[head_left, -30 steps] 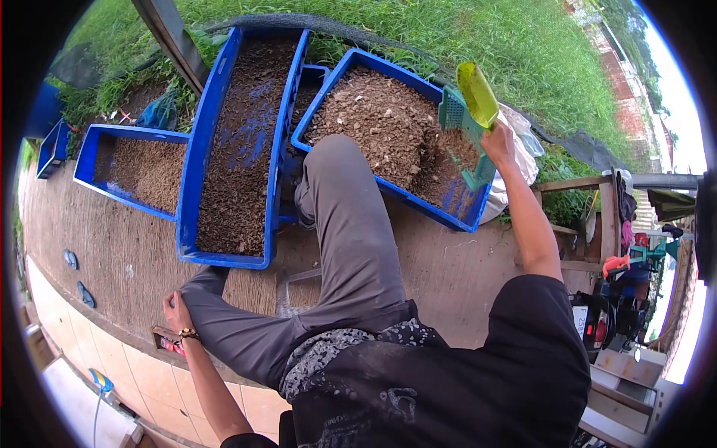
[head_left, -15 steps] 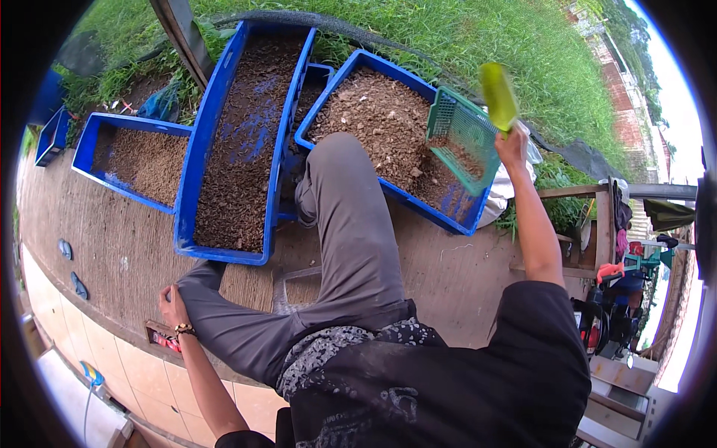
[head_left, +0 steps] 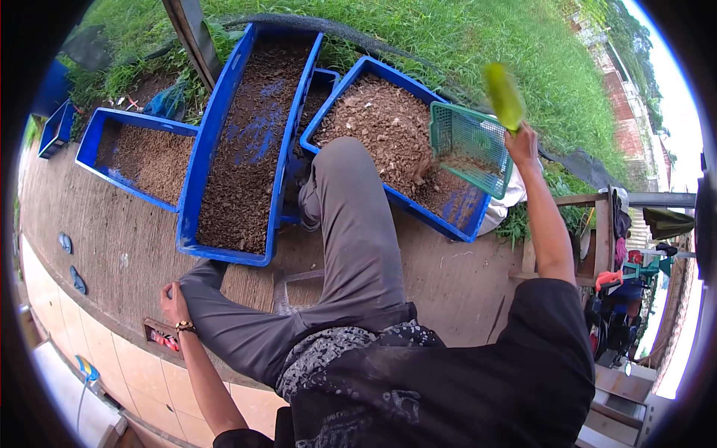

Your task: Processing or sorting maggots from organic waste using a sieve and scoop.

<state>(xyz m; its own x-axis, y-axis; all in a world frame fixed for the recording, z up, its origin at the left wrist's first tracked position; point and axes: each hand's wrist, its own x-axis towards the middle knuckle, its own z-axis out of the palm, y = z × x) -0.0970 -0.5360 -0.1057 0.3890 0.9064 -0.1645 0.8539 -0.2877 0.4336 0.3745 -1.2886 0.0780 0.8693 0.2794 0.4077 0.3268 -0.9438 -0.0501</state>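
Observation:
My right hand (head_left: 522, 145) is closed round the handle of a yellow-green scoop (head_left: 504, 98), whose blade points up and away, blurred by motion. Right by that hand is a green mesh basket (head_left: 455, 128), tilted over the right part of a blue tub (head_left: 418, 200). A thin layer of brown crumbly material lies in the basket, and a blurred brown patch shows below its left side. Whether the hand also touches the basket rim, I cannot tell. Coarse brown material (head_left: 377, 112) is heaped in the tub. My left hand (head_left: 174, 305) rests on my bent left leg, holding nothing.
A long blue tub (head_left: 265, 259) with dark crumbs stands left of my raised knee; a smaller blue tub (head_left: 142, 196) with lighter grains lies beyond it. A white sack (head_left: 496, 215) sits beside the right tub. Grass (head_left: 463, 37) borders the far side; a wooden frame (head_left: 602, 231) stands right.
The green basket has swung to a flatter tilt, and a brown blur now shows beneath its left side. My right hand and the scoop have moved slightly. My left hand stays on the leg.

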